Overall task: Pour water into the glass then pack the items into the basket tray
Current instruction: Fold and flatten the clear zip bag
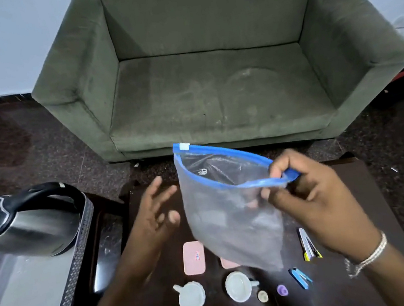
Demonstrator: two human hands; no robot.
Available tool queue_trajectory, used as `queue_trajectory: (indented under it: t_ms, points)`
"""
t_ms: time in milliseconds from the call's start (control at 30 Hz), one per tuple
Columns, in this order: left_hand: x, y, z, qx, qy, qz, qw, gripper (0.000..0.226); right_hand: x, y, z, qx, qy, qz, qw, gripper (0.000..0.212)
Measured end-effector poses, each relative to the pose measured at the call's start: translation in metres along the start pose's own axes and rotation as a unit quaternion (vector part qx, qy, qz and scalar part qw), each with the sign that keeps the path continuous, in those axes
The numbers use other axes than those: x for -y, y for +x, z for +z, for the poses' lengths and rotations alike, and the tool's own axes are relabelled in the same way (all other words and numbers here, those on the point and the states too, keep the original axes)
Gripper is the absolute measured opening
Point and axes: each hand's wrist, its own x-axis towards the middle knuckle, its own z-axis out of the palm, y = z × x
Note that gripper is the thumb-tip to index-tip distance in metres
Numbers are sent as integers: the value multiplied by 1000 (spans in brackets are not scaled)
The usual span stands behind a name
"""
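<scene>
1. The right hand (313,196) holds a clear zip bag (232,208) up over the dark surface (355,183), its grip pinched closed on the blue zip strip at the bag's right end.
2. The bag hangs tilted, its mouth gaping open toward the camera, and a white slider sits at the far left end of the strip.
3. The left hand (152,216) hovers just beside the bag's left edge, fingers spread and holding nothing.
4. On the surface below lie a pink case (194,257), with a second pink piece partly hidden behind the bag.
5. Nearer the camera stand two small white cups (191,297), each with a side handle.
6. To their right are a small pale round thing (262,296), a purple cap (282,290) and a blue clip-like tool (300,277); I cannot tell more.
7. A striped packet (308,244) lies under the right wrist.
8. At left, a perforated metal basket tray (81,260) holds a steel kettle (30,229) with a black handle.
9. A green armchair (210,73) stands beyond the surface.
</scene>
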Motion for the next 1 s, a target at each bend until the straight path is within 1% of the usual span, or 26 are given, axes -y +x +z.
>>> queue_trajectory:
  t_ms: [33, 67, 100, 133, 167, 200, 267, 300, 367, 400, 467, 533, 633, 700, 800, 867, 933, 1000]
  points:
    - [1, 0, 0, 54, -15, -10, 998, 116, 3, 5, -8, 7, 51, 6, 999, 25]
    - [1, 0, 3, 95, -38, -13, 995, 108, 5, 11, -14, 8, 97, 17, 995, 25]
    - [1, 0, 7, 120, -66, -14, 990, 95, 4, 16, -19, 6, 132, 27, 991, 25]
    - [0, 0, 12, 128, -87, -13, 988, 81, 2, 21, -24, -1, 154, 33, 987, 24]
    - [-2, 1, 17, 115, -103, -8, 988, 68, -1, 24, -26, -12, 166, 40, 985, 24]
    - [-3, 2, 21, 91, -119, -1, 989, 57, -5, 26, -27, -29, 170, 52, 984, 31]
    - [-6, 5, 26, 34, -145, 7, 989, 45, -13, 27, -23, -64, 188, 91, 976, 56]
    - [-6, 7, 27, 11, -150, 9, 989, 37, -18, 25, -19, -68, 207, 111, 970, 64]
    - [-7, 10, 28, -9, -130, 21, 991, 18, -30, 19, -12, -61, 219, 145, 963, 77]
    - [-7, 11, 28, -10, -114, 29, 993, 14, -35, 16, -8, -62, 220, 157, 961, 81]
    - [-9, 15, 28, -16, -90, 42, 995, 18, -41, 12, -2, -76, 234, 171, 954, 89]
    - [-11, 17, 28, -24, -83, 59, 994, 29, -43, 10, 2, -90, 247, 175, 949, 94]
    - [-11, 17, 30, -44, -73, 85, 993, 39, -46, 10, 7, -94, 242, 174, 950, 93]
    - [-9, 17, 32, -57, -74, 100, 991, 39, -50, 9, 12, -100, 245, 186, 946, 82]
    - [-8, 18, 33, -59, -72, 110, 990, 35, -57, 12, 11, -142, 239, 188, 942, 43]
    - [-7, 19, 31, -53, -51, 114, 991, 39, -61, 14, 5, -181, 205, 176, 946, 25]
    - [-7, 19, 30, -48, -28, 119, 991, 47, -64, 15, -2, -197, 184, 165, 949, 20]
    - [-8, 18, 30, -42, -2, 112, 993, 48, -65, 15, -6, -186, 158, 157, 957, 23]
